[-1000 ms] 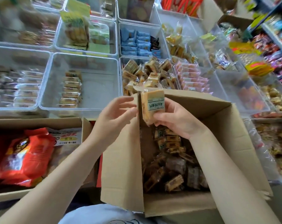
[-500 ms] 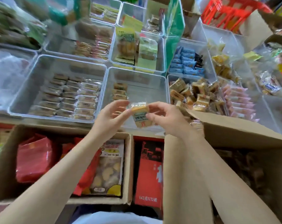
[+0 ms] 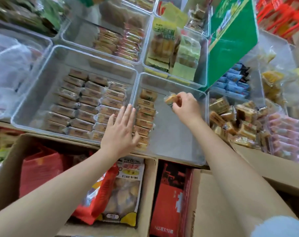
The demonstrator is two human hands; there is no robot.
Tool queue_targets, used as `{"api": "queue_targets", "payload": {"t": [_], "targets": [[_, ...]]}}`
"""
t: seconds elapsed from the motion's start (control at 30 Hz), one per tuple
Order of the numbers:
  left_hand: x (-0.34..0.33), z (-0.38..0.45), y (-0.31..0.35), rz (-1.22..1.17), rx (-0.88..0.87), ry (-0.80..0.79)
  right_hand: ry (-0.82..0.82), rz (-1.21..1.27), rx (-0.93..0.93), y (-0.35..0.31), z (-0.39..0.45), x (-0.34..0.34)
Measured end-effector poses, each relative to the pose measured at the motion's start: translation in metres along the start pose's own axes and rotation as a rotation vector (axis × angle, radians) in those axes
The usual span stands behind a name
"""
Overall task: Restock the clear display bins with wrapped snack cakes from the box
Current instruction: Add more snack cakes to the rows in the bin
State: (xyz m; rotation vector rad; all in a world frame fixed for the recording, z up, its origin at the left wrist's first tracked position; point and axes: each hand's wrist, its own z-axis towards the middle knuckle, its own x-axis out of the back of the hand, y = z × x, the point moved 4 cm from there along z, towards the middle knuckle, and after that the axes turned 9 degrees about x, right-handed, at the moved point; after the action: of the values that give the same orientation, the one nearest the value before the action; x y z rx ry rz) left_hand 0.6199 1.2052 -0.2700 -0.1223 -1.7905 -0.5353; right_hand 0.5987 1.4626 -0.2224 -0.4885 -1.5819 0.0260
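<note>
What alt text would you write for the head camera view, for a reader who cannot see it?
A person's right hand pinches a wrapped snack cake over a clear bin holding one column of cakes. The open left hand hovers at the bin's left wall.

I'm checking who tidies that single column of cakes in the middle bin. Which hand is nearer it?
Left. The left hand lies open over the column of cakes; the right hand holds a wrapped cake off to its right.

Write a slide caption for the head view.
Right hand holds a wrapped snack cake over the clear bin; left hand open.
</note>
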Motion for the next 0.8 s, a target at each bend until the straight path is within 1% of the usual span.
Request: {"api": "queue_targets", "payload": {"t": [0.1,0.2,0.27,0.3,0.33,0.43,0.47,0.53,0.6,0.67,0.8], "targets": [[-0.002,0.001,0.0,0.021,0.002,-0.024,-0.078,-0.105,-0.022,0.009,0.024,-0.028],[-0.004,0.001,-0.001,0.033,0.012,-0.014,-0.154,-0.154,-0.037,0.016,0.036,-0.052],[-0.006,0.002,0.0,0.034,0.022,-0.009,-0.235,-0.188,-0.032,0.017,0.039,-0.063],[-0.006,0.002,0.0,0.035,0.025,-0.008,-0.312,-0.215,-0.034,0.017,0.038,-0.066],[-0.007,0.003,0.0,0.037,0.026,-0.006,-0.423,-0.246,-0.036,0.015,0.034,-0.068],[-0.006,0.003,0.001,0.048,0.024,0.002,-0.849,-0.327,0.026,0.008,0.004,-0.077],[-0.006,0.002,0.0,0.05,0.023,0.005,-0.95,-0.328,0.057,0.005,-0.01,-0.08],[-0.006,0.002,0.001,0.05,0.022,0.013,-1.071,-0.224,0.056,0.002,-0.04,-0.089],[-0.006,0.001,0.001,0.057,0.021,0.016,-1.095,-0.027,-0.003,0.002,-0.064,-0.097],[-0.007,0.001,0.001,0.063,0.022,0.007,-1.016,0.088,-0.034,0.004,-0.073,-0.1],[-0.007,0.0,0.001,0.068,0.023,-0.001,-0.864,0.191,-0.078,0.007,-0.079,-0.104]]}}
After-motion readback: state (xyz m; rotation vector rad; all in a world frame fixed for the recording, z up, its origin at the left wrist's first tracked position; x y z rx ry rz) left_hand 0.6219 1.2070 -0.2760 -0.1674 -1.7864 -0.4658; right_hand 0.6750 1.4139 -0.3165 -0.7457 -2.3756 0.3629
